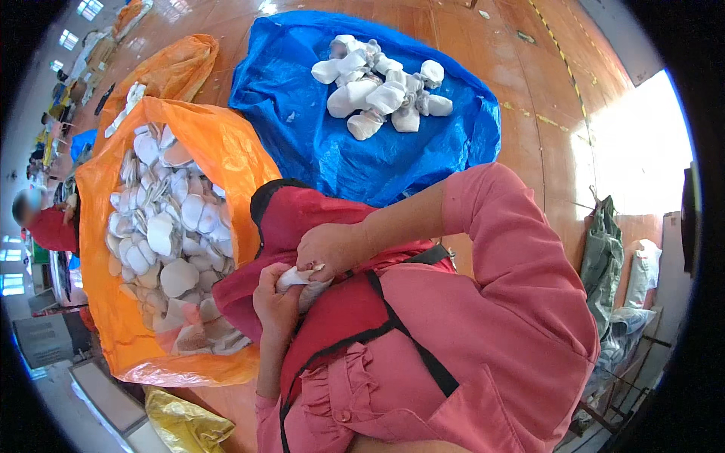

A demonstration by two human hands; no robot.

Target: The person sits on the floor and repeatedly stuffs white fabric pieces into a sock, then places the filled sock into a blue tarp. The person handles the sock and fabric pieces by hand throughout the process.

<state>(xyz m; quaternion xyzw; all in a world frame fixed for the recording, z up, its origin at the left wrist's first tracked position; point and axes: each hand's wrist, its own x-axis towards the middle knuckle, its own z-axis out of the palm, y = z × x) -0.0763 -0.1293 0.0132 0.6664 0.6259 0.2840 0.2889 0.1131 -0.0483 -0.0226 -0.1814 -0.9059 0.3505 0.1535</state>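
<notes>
The brown floor (pixel 529 124) spreads under everything, shiny where light falls at the right. The person's pink jacket (pixel 491 325) fills the lower middle, with a red apron (pixel 343 306) edged in black over its front. Beyond the apron lies a blue sheet (pixel 283 83), crumpled along its near side. Left of the apron an orange bag (pixel 100 302) stands wide open, full of loose pieces (pixel 179 277), white and beige, mostly flat. A second orange bag (pixel 170 69) slumps behind it. On the blue sheet sits a heap of plump white bundles (pixel 351 98), some touched with grey. A green sack (pixel 602 257) hangs at the right; a yellow bag (pixel 185 423) lies at the lower left.

Both hands meet before the apron. The left hand (pixel 276 306) has its fingers curled round a white piece (pixel 291 279), clamped on it. The right hand (pixel 328 249) reaches across from the right, fingers bent and close together, tips at the piece's upper end — whether they pinch it, I cannot tell.
</notes>
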